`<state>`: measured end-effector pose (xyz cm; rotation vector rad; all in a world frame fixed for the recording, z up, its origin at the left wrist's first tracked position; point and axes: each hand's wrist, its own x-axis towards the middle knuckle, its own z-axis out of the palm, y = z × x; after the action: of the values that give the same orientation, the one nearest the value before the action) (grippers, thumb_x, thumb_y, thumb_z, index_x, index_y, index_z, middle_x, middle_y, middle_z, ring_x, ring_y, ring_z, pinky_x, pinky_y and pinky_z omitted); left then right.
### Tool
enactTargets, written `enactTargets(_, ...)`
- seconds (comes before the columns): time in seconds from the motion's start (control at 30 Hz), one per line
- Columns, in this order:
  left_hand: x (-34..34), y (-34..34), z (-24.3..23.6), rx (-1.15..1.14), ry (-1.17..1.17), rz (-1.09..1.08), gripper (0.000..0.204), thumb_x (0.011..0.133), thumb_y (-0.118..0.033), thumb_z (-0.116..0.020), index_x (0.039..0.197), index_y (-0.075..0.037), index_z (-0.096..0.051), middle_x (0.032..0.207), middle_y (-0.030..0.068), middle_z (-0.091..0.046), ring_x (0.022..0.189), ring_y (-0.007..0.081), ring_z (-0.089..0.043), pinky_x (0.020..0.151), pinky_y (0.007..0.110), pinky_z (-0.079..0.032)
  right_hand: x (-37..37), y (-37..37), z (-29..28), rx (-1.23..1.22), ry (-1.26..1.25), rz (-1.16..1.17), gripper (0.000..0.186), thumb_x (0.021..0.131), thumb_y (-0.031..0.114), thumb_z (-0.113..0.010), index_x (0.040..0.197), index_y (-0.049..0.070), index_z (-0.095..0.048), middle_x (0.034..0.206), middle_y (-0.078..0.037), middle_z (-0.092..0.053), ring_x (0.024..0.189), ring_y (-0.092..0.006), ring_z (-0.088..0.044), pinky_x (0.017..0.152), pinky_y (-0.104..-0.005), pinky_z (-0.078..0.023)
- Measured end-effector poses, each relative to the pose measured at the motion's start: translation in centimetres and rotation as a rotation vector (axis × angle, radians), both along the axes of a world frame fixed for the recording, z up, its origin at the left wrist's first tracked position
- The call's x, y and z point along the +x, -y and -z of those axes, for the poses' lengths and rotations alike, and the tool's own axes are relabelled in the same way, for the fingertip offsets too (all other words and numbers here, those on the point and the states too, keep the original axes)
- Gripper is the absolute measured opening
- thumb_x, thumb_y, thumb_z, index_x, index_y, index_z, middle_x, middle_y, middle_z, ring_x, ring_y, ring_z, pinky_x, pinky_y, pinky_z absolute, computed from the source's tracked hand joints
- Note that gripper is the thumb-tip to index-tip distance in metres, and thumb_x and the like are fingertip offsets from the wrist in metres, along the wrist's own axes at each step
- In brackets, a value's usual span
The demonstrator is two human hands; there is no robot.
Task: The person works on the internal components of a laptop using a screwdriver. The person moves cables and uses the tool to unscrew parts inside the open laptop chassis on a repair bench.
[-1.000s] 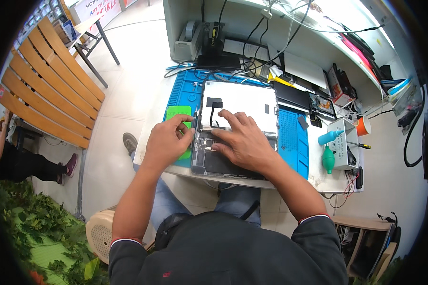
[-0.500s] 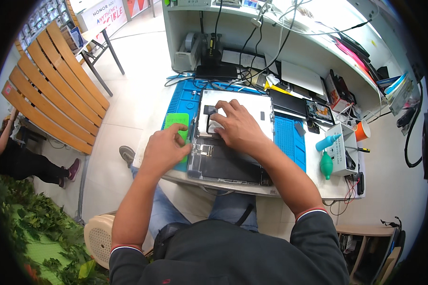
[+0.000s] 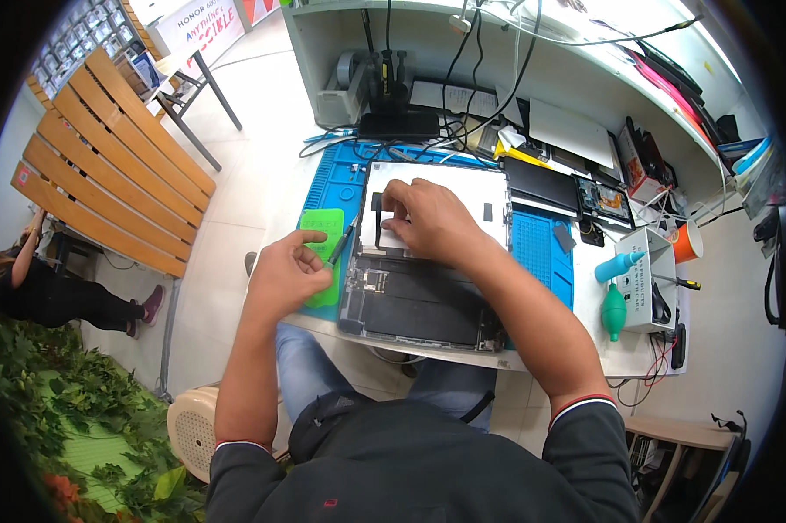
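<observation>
An opened tablet (image 3: 423, 301) lies before me: a dark inner housing nearest me and a white panel (image 3: 462, 187) beyond it. My right hand (image 3: 432, 218) is over the white panel, its fingers pinched at a thin black strip (image 3: 377, 222) that runs toward the housing. The fingertips partly hide where they grip it. Left of the tablet, my left hand (image 3: 292, 275) is closed, thumb and fingers together on a slim dark pen-like tool (image 3: 340, 247), which slants up along the tablet's left edge. A bright green pad (image 3: 325, 220) lies partly under this hand.
A blue repair mat (image 3: 545, 261) lies under the tablet. At the right stand a green air blower (image 3: 613, 312), a blue bottle (image 3: 618, 266) and a white box (image 3: 653, 292). Dark devices (image 3: 541, 186) and cables line the back below a shelf. A person's leg (image 3: 105, 309) shows far left.
My right-hand fingers have drawn together at the black strip. My left hand has moved slightly off the tablet's edge, with the pen-like tool now tilted at its fingers. The whole view has shifted slightly.
</observation>
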<state>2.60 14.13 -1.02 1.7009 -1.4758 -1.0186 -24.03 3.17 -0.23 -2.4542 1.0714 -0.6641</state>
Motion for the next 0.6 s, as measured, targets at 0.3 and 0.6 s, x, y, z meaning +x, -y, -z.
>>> enactTargets(0.3,2.9,0.4,0.9,0.041,-0.246,-0.010,0.053,0.095,-0.005,-0.071,0.142,0.017,-0.067,0.090,0.0051,-0.074,0.073,0.0103,-0.070,0.066,0.026,-0.057,-0.1,0.9,-1.2,0.177,0.092,-0.020,0.026,0.096,0.015,-0.087,0.113,0.003,-0.072,0.096,-0.018,-0.082,0.095,-0.0365,-0.080,0.086,-0.0434,-0.061)
enactTargets(0.6,4.3,-0.7,0.6,0.026,-0.211,-0.075,0.043,0.104,-0.008,-0.063,0.140,0.013,-0.070,0.085,0.0059,-0.072,0.067,0.0113,-0.067,0.063,0.027,-0.056,-0.4,-0.3,-1.7,0.246,0.223,-0.008,0.027,0.092,0.011,-0.087,0.114,0.001,-0.075,0.099,-0.021,-0.083,0.094,-0.0384,-0.081,0.084,-0.0446,-0.062)
